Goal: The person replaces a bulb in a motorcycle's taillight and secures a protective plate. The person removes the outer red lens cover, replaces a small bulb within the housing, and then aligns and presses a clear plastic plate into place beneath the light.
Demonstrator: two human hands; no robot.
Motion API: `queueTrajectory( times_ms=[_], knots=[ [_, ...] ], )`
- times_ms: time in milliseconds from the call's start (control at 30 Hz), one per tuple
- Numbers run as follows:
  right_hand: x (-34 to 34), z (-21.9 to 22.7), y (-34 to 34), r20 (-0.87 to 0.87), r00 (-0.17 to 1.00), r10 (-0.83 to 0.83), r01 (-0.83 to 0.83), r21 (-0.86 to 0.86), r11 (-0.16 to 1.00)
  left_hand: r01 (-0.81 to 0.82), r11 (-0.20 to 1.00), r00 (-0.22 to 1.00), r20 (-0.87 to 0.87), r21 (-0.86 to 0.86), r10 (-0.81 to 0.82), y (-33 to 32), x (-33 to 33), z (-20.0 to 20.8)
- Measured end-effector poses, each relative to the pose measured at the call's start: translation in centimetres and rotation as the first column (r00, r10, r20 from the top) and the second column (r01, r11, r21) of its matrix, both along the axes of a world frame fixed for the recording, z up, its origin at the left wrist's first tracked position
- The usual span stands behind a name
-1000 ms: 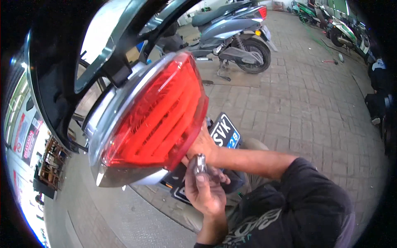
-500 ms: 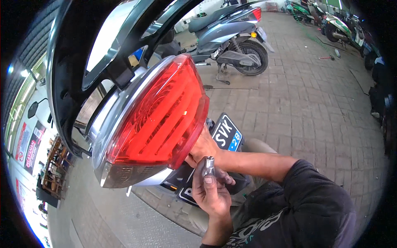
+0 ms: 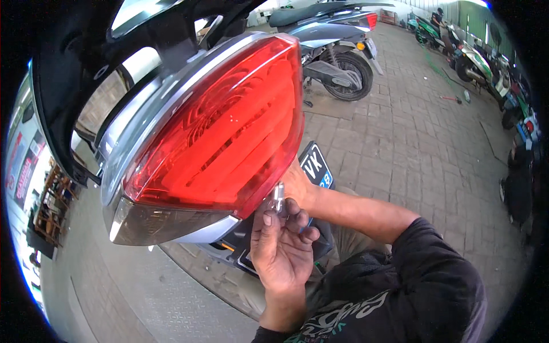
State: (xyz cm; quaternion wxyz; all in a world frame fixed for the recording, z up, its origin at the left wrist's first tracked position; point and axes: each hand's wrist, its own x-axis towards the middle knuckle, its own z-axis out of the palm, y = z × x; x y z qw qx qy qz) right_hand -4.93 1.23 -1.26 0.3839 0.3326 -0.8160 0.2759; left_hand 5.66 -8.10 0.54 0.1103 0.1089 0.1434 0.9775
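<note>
Between the thumb and fingertips of my left hand [image 3: 280, 251] is a small clear glass bulb [image 3: 278, 193], its metal base pointing up. The palm is turned up and the fingers look dark with grime. Just above the bulb is the lower edge of a scooter's large red tail light [image 3: 229, 131]. My right hand [image 3: 297, 184] reaches in beneath and behind that light. Its fingers are hidden there, so what they touch does not show. Beside the right wrist is a black licence plate [image 3: 315, 163], partly covered by the hand and the light.
A smoked lens [image 3: 166, 223] sits under the red light, and a black grab rail [image 3: 74, 51] arches above it. Another grey scooter [image 3: 343, 63] is parked ahead on brick paving. More scooters [image 3: 474, 66] line the far right. A metal plate [image 3: 183, 297] covers floor at lower left.
The view has come closer to the tail light, which appears larger. My left hand has brought the bulb up nearer the light's lower edge. My right hand stays behind the light.
</note>
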Motion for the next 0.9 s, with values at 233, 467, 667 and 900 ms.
queueTrajectory(
  times_ms=[233,467,667,900],
  knots=[
    [0.1,0.4,1.8,0.092,0.995,0.031,-0.047,0.177,0.983,-0.327,0.918,0.943,-0.138,-0.223,0.303,0.9,-1.3,-0.9],
    [7.7,1.2,3.1,0.392,0.574,0.719,-0.117,-0.830,0.546,-0.683,0.537,0.727,-0.393,-0.495,0.562,2.1,-1.5,-0.9],
    [7.0,1.7,3.6,0.268,0.436,0.859,0.125,-0.963,0.237,-0.605,0.367,0.796,-0.527,-0.706,0.299,1.9,-1.6,-0.5],
    [6.9,2.6,6.0,0.317,0.696,0.644,0.187,-0.946,0.264,-0.086,0.918,0.979,-0.140,0.388,0.151,4.5,-4.9,-0.8]
  ],
)
